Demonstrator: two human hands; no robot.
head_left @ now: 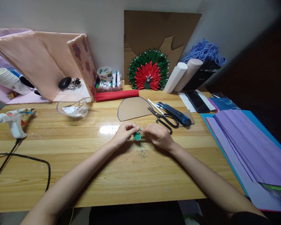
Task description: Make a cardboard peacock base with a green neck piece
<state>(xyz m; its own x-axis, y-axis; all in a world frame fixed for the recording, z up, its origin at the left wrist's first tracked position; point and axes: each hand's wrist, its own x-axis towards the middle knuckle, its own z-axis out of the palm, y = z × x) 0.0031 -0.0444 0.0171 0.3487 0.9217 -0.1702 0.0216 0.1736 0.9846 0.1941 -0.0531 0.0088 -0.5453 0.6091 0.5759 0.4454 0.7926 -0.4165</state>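
Note:
My left hand pinches a small green rounded piece, which looks like cut card, above the middle of the wooden table. My right hand is closed close beside it, fingertips at the piece's upper right edge. Something thin and brownish shows between the two hands, too small to name. Beyond the hands lies a half-round cardboard piece with a blue-marked edge. Black-handled scissors, a white marker and a blue-black utility knife lie just past my right hand.
A glue gun with a black cable stands at left, near a clear bowl. Red crepe paper lies along the back. A green and red peacock leans on cardboard. Purple paper sheets cover the right side, below a phone.

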